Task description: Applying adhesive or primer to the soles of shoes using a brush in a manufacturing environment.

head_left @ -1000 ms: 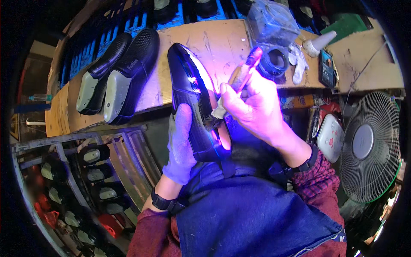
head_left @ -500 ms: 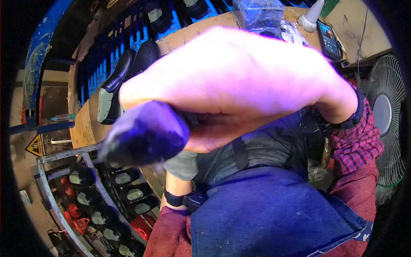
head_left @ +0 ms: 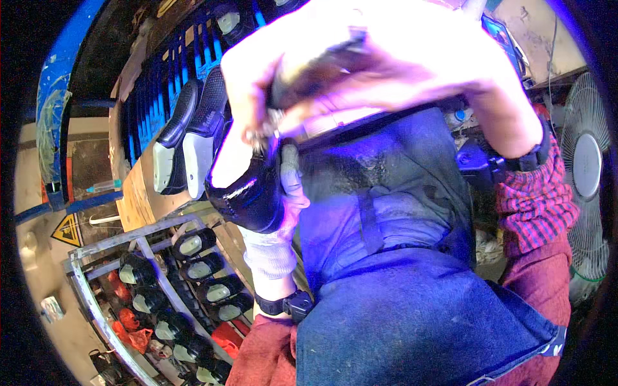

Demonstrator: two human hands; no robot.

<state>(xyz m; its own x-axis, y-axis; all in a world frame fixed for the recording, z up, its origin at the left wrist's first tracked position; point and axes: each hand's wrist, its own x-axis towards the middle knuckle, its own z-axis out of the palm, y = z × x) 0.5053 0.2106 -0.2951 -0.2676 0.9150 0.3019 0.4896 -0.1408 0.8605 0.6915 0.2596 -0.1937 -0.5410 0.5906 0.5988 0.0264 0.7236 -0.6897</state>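
Observation:
My left hand [head_left: 291,193], in a pale grey glove with bare fingertips, is wrapped round a glossy black shoe [head_left: 254,199] in front of my apron. Above the shoe, my right hand [head_left: 386,64] stretches across the top of the view, very bright and blurred. Its fingers curl round something dark, smeared by motion, whose kind I cannot make out. The fingertips reach down to the shoe's upper edge, where a small rough, bristly-looking patch shows. Part of the shoe is hidden behind the right hand.
Two black shoes with grey soles [head_left: 193,141] rest on the wooden bench edge, beside blue slats [head_left: 151,122]. A metal rack [head_left: 151,257] with several shoes stands lower left. A fan [head_left: 587,167] is at the right. A phone [head_left: 505,42] lies at the upper right.
My right hand has risen a little and tilted, showing its curled fingers. The dark, blurred shape at its left is gone from there; the black shoe and my left fingers now show below.

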